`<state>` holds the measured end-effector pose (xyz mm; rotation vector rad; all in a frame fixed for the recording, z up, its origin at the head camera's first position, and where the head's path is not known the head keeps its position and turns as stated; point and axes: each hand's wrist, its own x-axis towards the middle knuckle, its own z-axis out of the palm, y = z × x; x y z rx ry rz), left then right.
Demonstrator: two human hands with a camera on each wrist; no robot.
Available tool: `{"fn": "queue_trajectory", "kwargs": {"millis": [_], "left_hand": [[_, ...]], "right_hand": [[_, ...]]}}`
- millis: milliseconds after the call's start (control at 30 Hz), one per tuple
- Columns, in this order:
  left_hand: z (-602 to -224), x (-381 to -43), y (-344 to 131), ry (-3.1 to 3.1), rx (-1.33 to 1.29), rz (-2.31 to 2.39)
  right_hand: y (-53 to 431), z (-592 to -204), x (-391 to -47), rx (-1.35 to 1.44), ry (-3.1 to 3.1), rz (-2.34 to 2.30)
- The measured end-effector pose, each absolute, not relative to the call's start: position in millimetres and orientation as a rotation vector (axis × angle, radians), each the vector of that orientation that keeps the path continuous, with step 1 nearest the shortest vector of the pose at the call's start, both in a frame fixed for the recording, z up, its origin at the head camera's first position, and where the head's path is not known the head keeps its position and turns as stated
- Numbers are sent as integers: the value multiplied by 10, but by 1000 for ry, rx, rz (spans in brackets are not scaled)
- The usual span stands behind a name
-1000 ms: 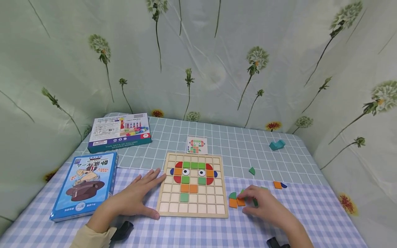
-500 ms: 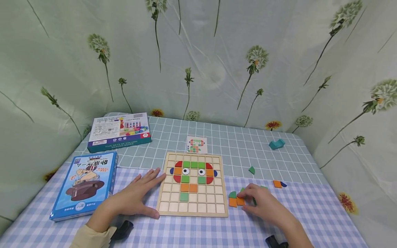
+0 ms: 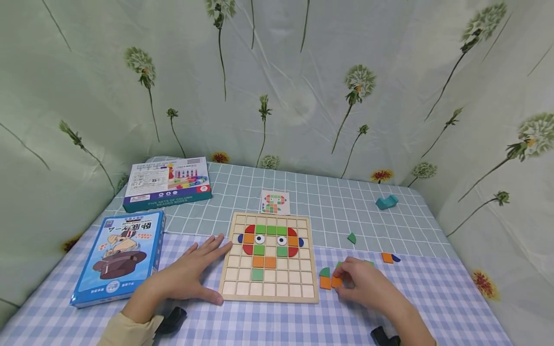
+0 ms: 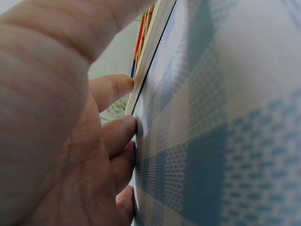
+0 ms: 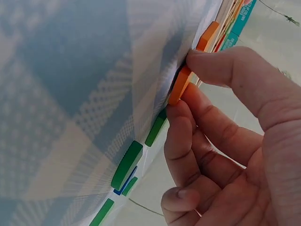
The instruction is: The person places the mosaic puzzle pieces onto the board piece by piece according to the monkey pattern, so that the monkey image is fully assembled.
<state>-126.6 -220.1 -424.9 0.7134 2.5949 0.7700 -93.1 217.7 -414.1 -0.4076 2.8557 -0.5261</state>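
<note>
In the head view, my left hand [image 3: 190, 274] rests with spread fingers against the left edge of a wooden grid board [image 3: 294, 291]. Coloured tiles on the board form a face with two eyes, red rounded sides and an orange and green part below. To the right of the board, my right hand [image 3: 368, 283] pinches an orange square tile [image 5: 180, 84] by its edges between thumb and fingers. The right wrist view shows that tile slightly tilted, close to the cloth. Beside it lie another orange square tile [image 3: 325, 282] and a green quarter-circle tile [image 3: 324, 272]. My right hand partly hides several green tiles.
A picture card [image 3: 275, 203] lies behind the board. Two boxes are at the left, a blue one [image 3: 119, 257] and a white-and-teal one [image 3: 166, 185]. Farther right lie a green tile [image 3: 352, 238], an orange tile [image 3: 387, 258], a dark blue piece [image 3: 396, 258] and a teal object [image 3: 386, 202].
My right thumb has drawn in toward the fingers, and the orange square tile is now pinched and shifted slightly right. My left hand and the board stay in place.
</note>
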Motion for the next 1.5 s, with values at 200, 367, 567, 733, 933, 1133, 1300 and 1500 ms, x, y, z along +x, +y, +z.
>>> {"fn": "queue_trajectory", "kwargs": {"millis": [200, 367, 567, 733, 933, 1133, 1300, 1500], "left_hand": [[-4254, -1269, -2201, 2593, 725, 770], [-4262, -1270, -2205, 2597, 718, 765], [-4267, -1272, -2205, 2601, 715, 759], [-4268, -1272, -2207, 2603, 717, 756], [-4254, -1267, -2205, 2603, 720, 763], [-4242, -1263, -2197, 2607, 713, 761], [-4263, -1277, -2200, 2618, 722, 748], [-4285, -1286, -2209, 2619, 725, 752]], "right_hand": [[2180, -4109, -919, -381, 2875, -509], [2194, -4057, -954, -443, 2856, -639], [2127, -4013, -1016, -633, 2883, -672], [1993, -3980, -1084, -713, 2859, -662], [1773, -3956, -1172, -837, 2822, -663], [1521, -3952, -1254, -923, 2784, -625], [1334, -3976, -1305, -942, 2725, -608], [1164, -3996, -1337, -1018, 2687, -575]]}}
